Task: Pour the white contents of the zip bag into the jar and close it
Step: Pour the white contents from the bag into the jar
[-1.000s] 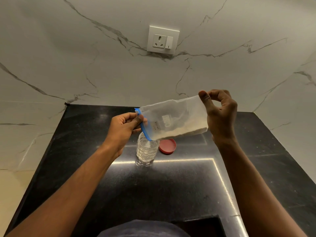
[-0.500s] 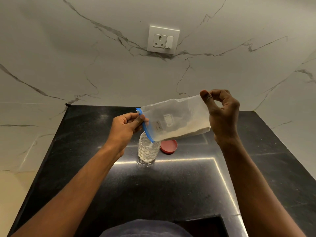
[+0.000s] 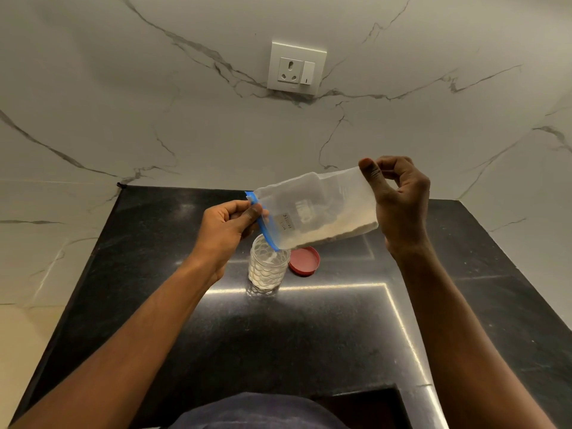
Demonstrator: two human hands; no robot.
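Counter (image 3: 154,274): black, polished, lying under a marble wall (image 3: 123,119) that is carrying a socket (image 3: 296,68) at 12 o'clock. Jar (image 3: 268,267): clear, dimpled, standing upright and open at centre, showing some white fill low inside. Lid (image 3: 304,261): red, lying flat just beside the jar at its 3 o'clock. Bag (image 3: 312,212): clear, blue zip strip, hanging tilted above the jar with its mouth pointing down at 7 o'clock into the jar opening; white contents are gathering along its lower edge. Left hand (image 3: 227,226): thumb and fingers are pinching the zip end at the bag's 9 o'clock. Right hand (image 3: 399,199): thumb and fingers are clamping the raised bottom corner at 2 o'clock.
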